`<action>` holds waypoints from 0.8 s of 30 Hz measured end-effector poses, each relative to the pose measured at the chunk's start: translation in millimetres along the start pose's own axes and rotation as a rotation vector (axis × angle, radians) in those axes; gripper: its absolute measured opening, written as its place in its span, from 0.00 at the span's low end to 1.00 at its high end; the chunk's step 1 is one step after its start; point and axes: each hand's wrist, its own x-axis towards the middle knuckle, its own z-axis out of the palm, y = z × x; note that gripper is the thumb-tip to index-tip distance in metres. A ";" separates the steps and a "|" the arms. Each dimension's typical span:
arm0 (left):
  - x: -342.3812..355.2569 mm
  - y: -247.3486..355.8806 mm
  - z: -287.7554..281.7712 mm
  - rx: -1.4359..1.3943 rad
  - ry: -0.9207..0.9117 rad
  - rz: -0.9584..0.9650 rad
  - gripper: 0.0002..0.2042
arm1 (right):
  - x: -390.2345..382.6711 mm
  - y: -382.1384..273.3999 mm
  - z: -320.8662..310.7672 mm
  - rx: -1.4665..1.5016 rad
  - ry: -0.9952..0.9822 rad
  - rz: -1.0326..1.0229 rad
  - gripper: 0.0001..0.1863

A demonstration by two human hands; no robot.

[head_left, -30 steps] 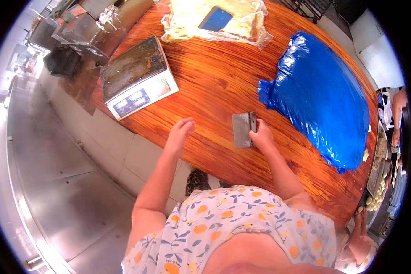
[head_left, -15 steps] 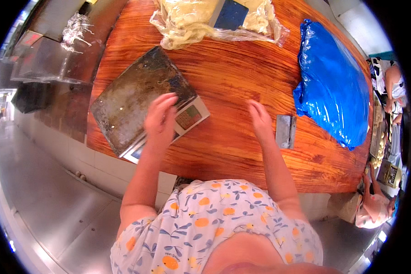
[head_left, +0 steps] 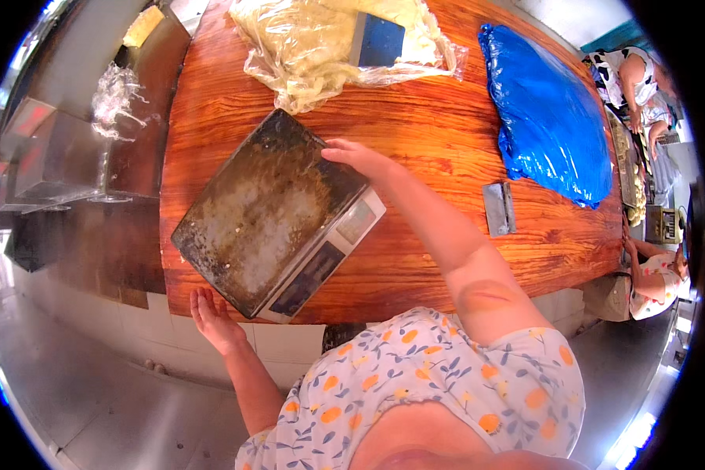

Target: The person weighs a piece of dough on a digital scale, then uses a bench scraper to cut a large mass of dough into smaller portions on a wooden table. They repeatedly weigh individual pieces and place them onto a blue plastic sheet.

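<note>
A weighing scale (head_left: 262,211) with a worn, stained metal platform sits askew on the left part of the wooden table, its pale display panel on the right-hand side. My right hand (head_left: 358,160) reaches across and grips the scale's far right edge; some fingertips are hidden there. Close to the near left edge of the scale is my left hand (head_left: 218,325), its fingers apart and nothing in them. Whether those fingertips touch the scale, I cannot tell.
Pale yellow dough-like material in clear plastic (head_left: 305,47) lies at the back, a blue-bladed scraper (head_left: 380,41) on it. A blue plastic-covered mound (head_left: 548,117) and a small metal scraper (head_left: 499,209) are at right. White strings (head_left: 117,102) hang left. People (head_left: 642,86) work far right.
My right hand has moved left onto the scale's far right edge. My left hand has come off the platform and down to its near left side. The whole view has shifted.
</note>
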 end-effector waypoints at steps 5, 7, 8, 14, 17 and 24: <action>2.2 17.6 11.8 -0.006 -0.029 0.051 0.20 | 13.3 -0.9 -3.4 -0.078 0.003 0.003 0.43; 1.5 23.0 12.6 -0.022 -0.039 0.063 0.19 | 28.0 7.8 -12.2 -0.079 -0.023 -0.070 0.38; 0.0 24.3 11.0 -0.027 -0.035 0.069 0.19 | 32.9 9.5 -13.1 -0.067 -0.042 -0.053 0.37; -12.9 29.7 21.1 -0.030 -0.043 0.114 0.18 | 33.0 7.2 -13.1 -0.046 -0.080 0.005 0.30; -10.8 28.9 24.5 -0.064 -0.082 0.127 0.17 | 36.1 10.9 -15.9 -0.071 -0.095 0.002 0.31; -4.8 23.1 46.2 -0.068 -0.132 0.219 0.15 | 34.2 -8.1 -27.3 -0.328 -0.070 0.046 0.32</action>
